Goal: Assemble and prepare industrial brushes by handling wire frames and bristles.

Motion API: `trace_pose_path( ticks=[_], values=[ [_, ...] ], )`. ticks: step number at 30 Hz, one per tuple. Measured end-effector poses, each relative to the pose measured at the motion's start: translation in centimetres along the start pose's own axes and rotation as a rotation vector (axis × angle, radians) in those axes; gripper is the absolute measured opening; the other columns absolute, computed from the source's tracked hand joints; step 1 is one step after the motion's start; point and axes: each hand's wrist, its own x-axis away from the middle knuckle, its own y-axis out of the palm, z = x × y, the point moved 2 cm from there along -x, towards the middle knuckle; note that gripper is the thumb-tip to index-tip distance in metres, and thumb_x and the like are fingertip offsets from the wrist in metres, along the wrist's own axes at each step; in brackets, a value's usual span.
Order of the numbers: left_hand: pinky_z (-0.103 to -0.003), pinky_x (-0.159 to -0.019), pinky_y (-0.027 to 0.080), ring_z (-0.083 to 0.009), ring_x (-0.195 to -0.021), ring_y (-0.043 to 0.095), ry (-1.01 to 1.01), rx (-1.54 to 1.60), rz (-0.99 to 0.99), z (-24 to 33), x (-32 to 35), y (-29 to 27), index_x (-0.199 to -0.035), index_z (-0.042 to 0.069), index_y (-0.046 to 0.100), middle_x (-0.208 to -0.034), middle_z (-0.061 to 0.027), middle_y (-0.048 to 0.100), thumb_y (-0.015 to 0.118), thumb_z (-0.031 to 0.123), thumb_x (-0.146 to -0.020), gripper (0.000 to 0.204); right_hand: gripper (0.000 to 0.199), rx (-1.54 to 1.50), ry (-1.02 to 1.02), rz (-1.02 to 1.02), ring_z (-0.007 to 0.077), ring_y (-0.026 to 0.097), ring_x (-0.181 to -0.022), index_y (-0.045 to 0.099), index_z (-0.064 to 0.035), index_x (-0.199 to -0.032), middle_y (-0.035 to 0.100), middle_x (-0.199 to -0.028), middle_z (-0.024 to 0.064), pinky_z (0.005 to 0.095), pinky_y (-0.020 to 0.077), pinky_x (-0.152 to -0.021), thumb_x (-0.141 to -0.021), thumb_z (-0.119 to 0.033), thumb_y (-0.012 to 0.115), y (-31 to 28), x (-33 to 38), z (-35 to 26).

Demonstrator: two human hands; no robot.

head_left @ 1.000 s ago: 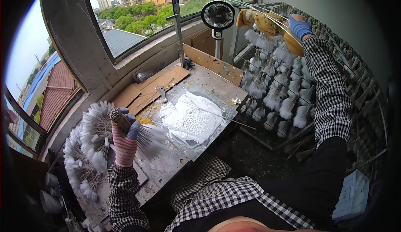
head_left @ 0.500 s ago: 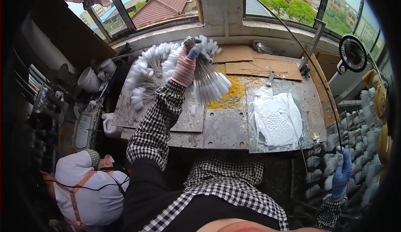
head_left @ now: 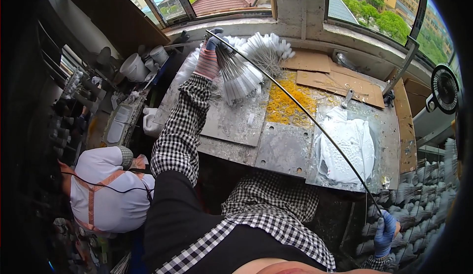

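Since half a second ago the right hand (head_left: 386, 233) has dropped lower right, closed on the near end of a long thin rod (head_left: 305, 112). The rod's long axis runs diagonally over the metal worktable (head_left: 283, 148), its far tip pointing up-left. There the left hand (head_left: 211, 53) grips a bundle of white-tipped wires (head_left: 240, 73), fanned toward the right.

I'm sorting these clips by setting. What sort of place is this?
Probably a small handcraft workshop by upper-floor windows: a stained metal workbench, a fan of white-tipped wire stems under the gloved left hand, and a heap of yellow rings on it.
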Motion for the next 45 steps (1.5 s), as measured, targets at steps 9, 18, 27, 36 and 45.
trace_pose_path(
  ticks=[9,18,27,36,45],
  values=[
    [-0.035,-0.076,0.049,-0.0158,-0.075,0.052,0.052,-0.006,-0.2,1.1,0.3,1.8,-0.12,0.008,0.057,-0.079,0.0011,0.049,0.069,0.021,-0.094,0.031,0.022,-0.041,0.033,-0.057,0.0231,0.065,-0.097,0.065,0.0028,-0.118,0.07,-0.106,0.0116,0.0341,0.0494,-0.087,-0.099,-0.005,0.056,0.6,0.0,2.3],
    [-0.026,-0.058,0.051,-0.0065,-0.066,0.058,0.102,-0.715,-0.487,0.3,2.5,6.5,-0.114,0.003,0.063,-0.08,-0.0002,0.061,0.067,0.004,-0.092,0.023,0.021,0.179,-0.161,-0.038,0.0297,0.06,-0.066,0.068,0.0012,-0.107,0.064,-0.078,0.0128,0.0404,0.0438,-0.062,-0.093,-0.012,0.061,-0.9,-2.8,-2.1],
    [-0.04,-0.073,0.053,-0.0168,-0.07,0.053,0.015,-0.18,-0.2,3.9,4.4,4.8,-0.114,0.01,0.059,-0.075,0.0,0.049,0.063,0.014,-0.098,0.017,0.018,-0.093,-0.014,0.202,0.0246,0.061,-0.073,0.067,-0.0001,-0.105,0.064,-0.082,0.0098,0.0349,0.047,-0.072,-0.097,-0.014,0.058,0.1,-0.5,2.6],
    [-0.04,-0.076,0.054,-0.015,-0.069,0.054,-0.11,0.055,-0.362,1.8,11.0,7.8,-0.121,0.016,0.055,-0.072,0.0032,0.048,0.065,0.038,-0.097,0.034,0.027,-0.65,0.237,-0.14,0.0049,0.05,-0.069,0.061,0.0006,-0.125,0.066,-0.096,-0.0004,0.023,0.0434,-0.066,-0.104,-0.013,0.051,3.7,-15.2,-7.2],
    [-0.041,-0.069,0.055,-0.0169,-0.064,0.053,-0.113,-0.072,-0.186,2.6,14.3,3.1,-0.114,0.011,0.054,-0.07,-0.0013,0.047,0.065,0.022,-0.094,0.025,0.021,-0.081,-0.359,-0.107,0.034,0.072,-0.079,0.067,0.0012,-0.112,0.072,-0.091,0.0186,0.0379,0.0547,-0.072,-0.092,-0.002,0.061,7.5,-12.5,-13.2]
  ],
)
